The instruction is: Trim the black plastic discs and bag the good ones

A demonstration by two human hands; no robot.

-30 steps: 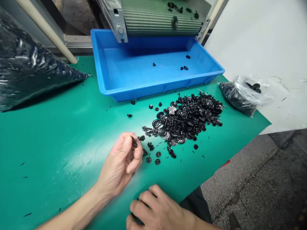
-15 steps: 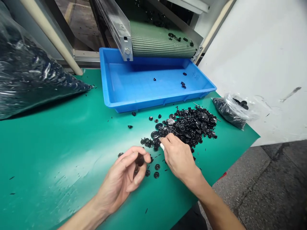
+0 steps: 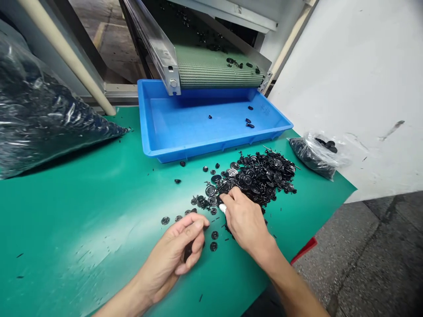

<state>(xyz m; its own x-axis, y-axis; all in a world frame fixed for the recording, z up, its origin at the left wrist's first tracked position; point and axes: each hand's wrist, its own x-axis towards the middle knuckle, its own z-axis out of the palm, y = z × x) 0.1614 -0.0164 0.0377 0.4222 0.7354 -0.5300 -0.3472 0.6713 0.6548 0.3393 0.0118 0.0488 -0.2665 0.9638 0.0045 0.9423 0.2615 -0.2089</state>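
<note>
My left hand [image 3: 178, 251] is curled closed over the green work surface, with dark round plastic pieces [image 3: 188, 251] showing in its palm and between its fingers. At the near left edge of a heap of small black plastic parts [image 3: 261, 174], my right hand [image 3: 243, 215] is pinched shut. Its fingertips touch the parts, and what they grip is hidden. A white covering sits on one of its fingers. Several loose black discs [image 3: 214, 235] lie flat between the two hands, and another disc [image 3: 165, 220] rests left of my left hand.
Behind the heap stands a blue tray [image 3: 194, 152] holding a few black pieces. A green conveyor belt [image 3: 218, 75] ends above it. An open plastic bag [image 3: 313, 158] of black parts lies right, and a large filled bag [image 3: 49, 119] left. The green table's [image 3: 82, 246] right edge slants near my right arm.
The fingers of my left hand have closed further over the dark pieces, and the hand sits slightly lower. My right hand stays at the heap's edge. The view has tilted up slightly.
</note>
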